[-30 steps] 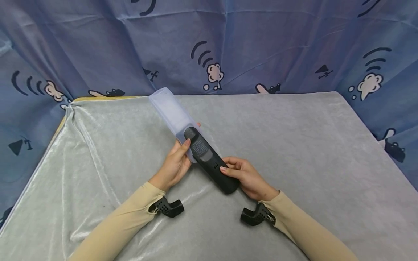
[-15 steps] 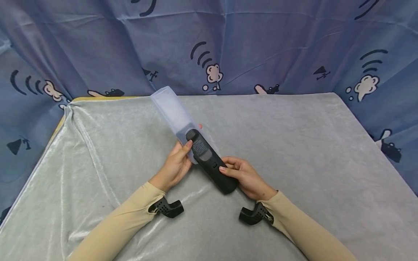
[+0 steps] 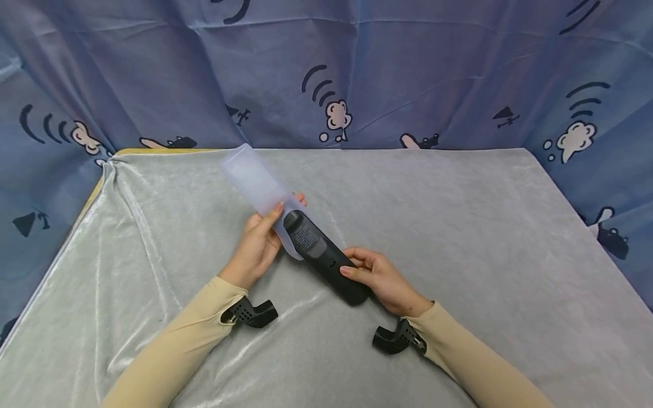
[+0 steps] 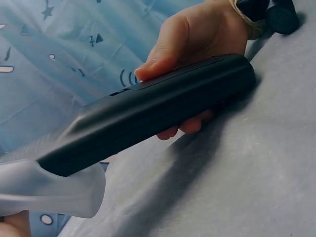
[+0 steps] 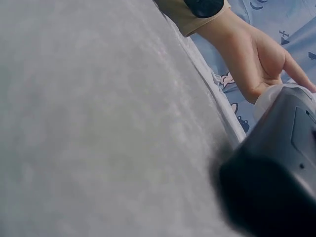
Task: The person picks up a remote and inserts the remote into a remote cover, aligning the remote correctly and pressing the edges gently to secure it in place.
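Note:
A black remote control (image 3: 329, 262), its back with label and battery cover upward, lies slantwise between my hands. Its far end rests in the mouth of a translucent whitish sleeve (image 3: 253, 178). My left hand (image 3: 253, 246) grips the sleeve near its open end, thumb on top and fingertips showing at the far side. With my right hand (image 3: 385, 281) I hold the near part of the remote, thumb above and fingers underneath. The left wrist view shows the remote (image 4: 158, 111) raised over the cloth, its lower end inside the sleeve's rim (image 4: 74, 195).
Grey velvety cloth (image 3: 459, 226) covers the table, with creases on the left. A blue patterned curtain (image 3: 408, 68) hangs behind and at both sides. Black camera mounts (image 3: 255, 313) sit on both wrists. A yellow edge (image 3: 158, 152) shows at the back left.
My left hand and the sleeve have shifted left and slightly nearer. The left thumb has moved off the remote onto the sleeve. My right hand with the remote has hardly moved.

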`<state>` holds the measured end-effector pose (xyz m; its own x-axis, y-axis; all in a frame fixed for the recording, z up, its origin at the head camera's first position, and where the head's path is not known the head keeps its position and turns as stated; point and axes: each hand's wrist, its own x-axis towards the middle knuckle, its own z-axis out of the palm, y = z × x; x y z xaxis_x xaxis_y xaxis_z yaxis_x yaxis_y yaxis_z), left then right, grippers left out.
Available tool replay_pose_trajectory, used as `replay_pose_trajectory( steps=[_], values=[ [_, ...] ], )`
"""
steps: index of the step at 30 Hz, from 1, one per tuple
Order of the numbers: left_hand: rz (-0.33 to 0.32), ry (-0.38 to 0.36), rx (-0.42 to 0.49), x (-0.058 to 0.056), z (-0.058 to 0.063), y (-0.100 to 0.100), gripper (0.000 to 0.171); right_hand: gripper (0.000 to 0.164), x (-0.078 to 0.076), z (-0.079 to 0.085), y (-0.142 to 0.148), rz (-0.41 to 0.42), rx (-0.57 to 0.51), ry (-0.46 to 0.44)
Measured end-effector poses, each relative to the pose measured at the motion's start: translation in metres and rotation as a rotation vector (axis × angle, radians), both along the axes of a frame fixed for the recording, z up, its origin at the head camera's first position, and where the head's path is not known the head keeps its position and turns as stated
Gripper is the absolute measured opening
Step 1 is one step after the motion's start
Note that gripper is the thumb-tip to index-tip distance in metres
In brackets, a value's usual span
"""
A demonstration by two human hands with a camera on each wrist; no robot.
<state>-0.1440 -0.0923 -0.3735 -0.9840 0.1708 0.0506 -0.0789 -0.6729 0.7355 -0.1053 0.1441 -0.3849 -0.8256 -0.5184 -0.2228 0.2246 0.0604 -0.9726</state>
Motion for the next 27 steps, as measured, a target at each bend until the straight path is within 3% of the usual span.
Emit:
replay_pose_trajectory(
  steps=[8, 16, 27],
  values=[
    [0.005, 0.025, -0.052, 0.0011, -0.0009, 0.0036, 0.049, 0.038, 0.0008, 0.0002, -0.0015, -0.011, -0.041, 0.015],
    [0.006, 0.052, -0.077, 0.0026, -0.0014, 0.0058, 0.050, 0.036, 0.0006, 0.0003, -0.0010, -0.007, -0.057, 0.023],
    [-0.004, 0.025, -0.053, 0.0049, -0.0022, 0.0097, 0.047, 0.038, 0.0010, -0.0003, -0.0006, -0.009, -0.058, -0.002]
  ],
)
